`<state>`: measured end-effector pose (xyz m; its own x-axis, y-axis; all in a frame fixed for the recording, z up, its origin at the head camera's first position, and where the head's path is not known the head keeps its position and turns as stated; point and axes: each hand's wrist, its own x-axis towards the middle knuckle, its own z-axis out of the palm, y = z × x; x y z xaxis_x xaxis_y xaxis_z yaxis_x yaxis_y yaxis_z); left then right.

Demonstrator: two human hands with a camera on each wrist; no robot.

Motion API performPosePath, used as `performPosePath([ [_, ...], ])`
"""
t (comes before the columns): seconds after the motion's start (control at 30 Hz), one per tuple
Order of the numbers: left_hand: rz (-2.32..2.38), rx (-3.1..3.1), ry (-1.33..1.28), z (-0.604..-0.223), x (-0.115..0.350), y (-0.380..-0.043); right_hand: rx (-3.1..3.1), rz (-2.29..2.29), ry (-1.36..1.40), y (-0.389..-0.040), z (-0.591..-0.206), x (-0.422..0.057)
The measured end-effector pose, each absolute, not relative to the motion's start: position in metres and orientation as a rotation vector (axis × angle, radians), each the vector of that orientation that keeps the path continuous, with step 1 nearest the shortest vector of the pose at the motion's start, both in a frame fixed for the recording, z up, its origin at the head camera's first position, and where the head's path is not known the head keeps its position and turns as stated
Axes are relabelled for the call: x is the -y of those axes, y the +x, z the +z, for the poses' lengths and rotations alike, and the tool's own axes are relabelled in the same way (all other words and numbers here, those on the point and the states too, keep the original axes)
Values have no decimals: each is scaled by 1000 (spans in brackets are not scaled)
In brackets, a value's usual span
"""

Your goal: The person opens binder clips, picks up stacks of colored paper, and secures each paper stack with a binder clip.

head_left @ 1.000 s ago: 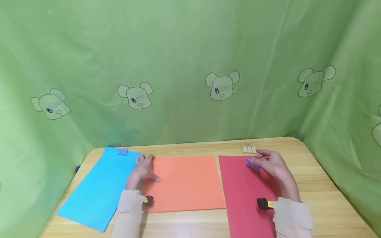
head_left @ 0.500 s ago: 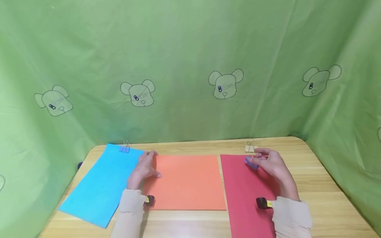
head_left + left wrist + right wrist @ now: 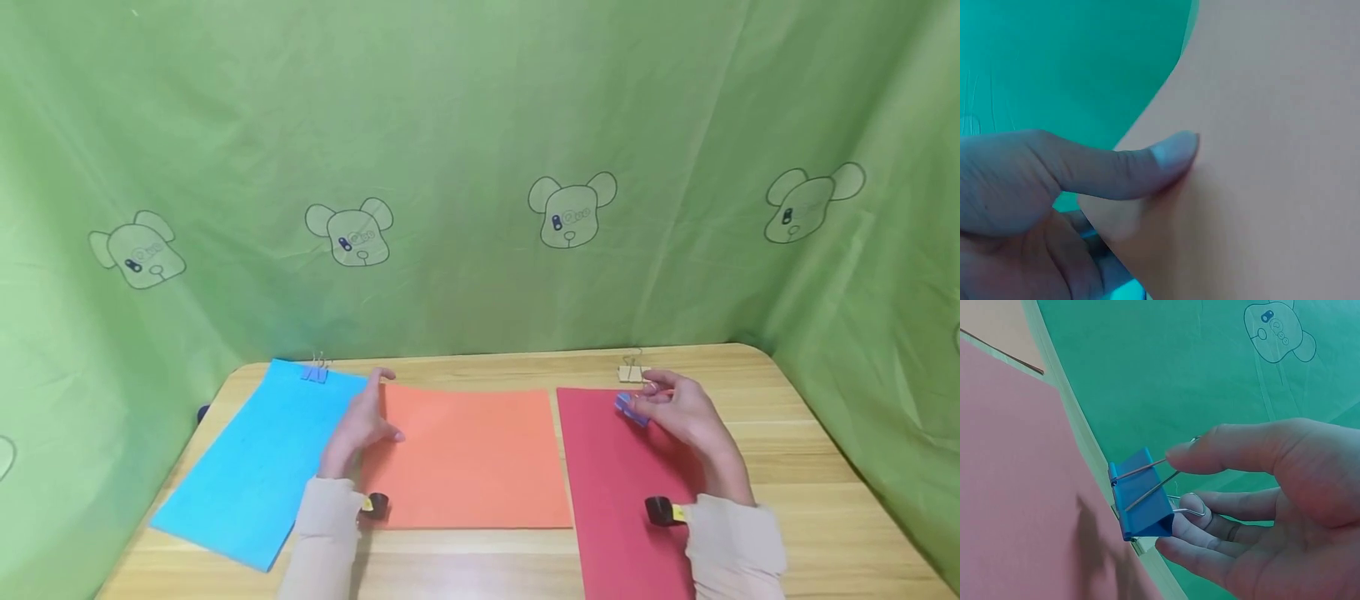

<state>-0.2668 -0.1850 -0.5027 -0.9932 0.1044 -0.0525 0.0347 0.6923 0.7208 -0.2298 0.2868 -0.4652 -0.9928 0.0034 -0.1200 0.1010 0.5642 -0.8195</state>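
Observation:
In the head view, my left hand (image 3: 360, 425) is at the far left corner of the orange paper (image 3: 472, 458). The left wrist view shows the thumb (image 3: 1172, 153) flat on top of the sheet while the other fingers lie under its corner, pinching it. Over the far end of the red paper (image 3: 618, 492), my right hand (image 3: 686, 408) holds a blue binder clip (image 3: 1144, 494). Thumb and fingers grip its wire handles from both sides, as the right wrist view shows. The clip's mouth points toward the red paper, which lies on the table.
Blue paper (image 3: 251, 467) lies slanted at the left, with a purple-blue binder clip (image 3: 315, 375) at its far edge. A cream binder clip (image 3: 632, 374) stands on the wooden table (image 3: 795, 467) beyond the red paper. A green curtain (image 3: 450, 292) encloses the table's back and sides.
My left hand's fingers have moved up slightly at the far corner of the orange paper, and that corner has risen a little. My right hand stays almost still with the blue binder clip.

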Motion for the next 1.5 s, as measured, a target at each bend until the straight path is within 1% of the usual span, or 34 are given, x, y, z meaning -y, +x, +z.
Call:
performPosePath([
  [0.2, 1403, -2627, -89, -502, 194, -267, -2717, -1367, 139, -231, -462, -283],
  [0.33, 1499, -2494, -138, -503, 198, -265, -2745, -1331, 156, -230, -461, -282],
  [0.53, 1574, -2411, -128, -504, 199, -264, -2740, -1329, 182, -230, -462, -282],
  [0.77, 1796, -2239, -86, -507, 202, -265, -2756, -1357, 177, -230, -460, -284],
  [0.97, 1872, -2172, -54, -507, 205, -265, -2754, -1298, 188, -230, -456, -281],
  [1.27, 1948, -2103, 50, -496, 211, -264, -2817, -1147, 271, -225, -447, -278],
  [1.37, 1950, -2112, -1, -491, 213, -263, -2833, -1133, 244, -224, -444, -278],
  [1.5, 1972, -2127, 5, -486, 216, -262, -2837, -1157, 208, -223, -441, -280],
])
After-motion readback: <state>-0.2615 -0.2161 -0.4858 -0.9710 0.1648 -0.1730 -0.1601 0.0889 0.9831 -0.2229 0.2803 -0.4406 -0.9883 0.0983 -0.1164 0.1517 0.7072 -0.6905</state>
